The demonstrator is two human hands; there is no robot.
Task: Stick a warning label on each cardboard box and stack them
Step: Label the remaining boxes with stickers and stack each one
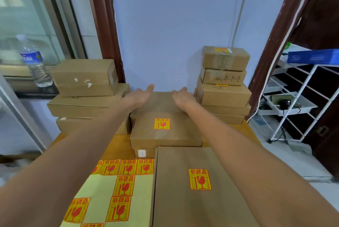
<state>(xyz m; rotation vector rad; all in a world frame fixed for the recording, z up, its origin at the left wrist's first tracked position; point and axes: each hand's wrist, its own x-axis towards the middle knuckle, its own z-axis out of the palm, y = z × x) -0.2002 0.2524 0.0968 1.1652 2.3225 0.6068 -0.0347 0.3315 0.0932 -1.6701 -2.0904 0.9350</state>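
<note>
Both forearms are bare from frame edge to wrist, with no sleeve, glove, watch or ring visible on the left hand [136,96] or the right hand [183,97], whose fingers [150,87] are likewise uncovered.

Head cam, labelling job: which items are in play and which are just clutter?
In play:
- left hand and right hand, reaching over the middle box
- labelled box
- near labelled box
- warning label sheet
- left box stack
- right box stack

Clutter:
- water bottle
- white rack
- blue carton
</note>
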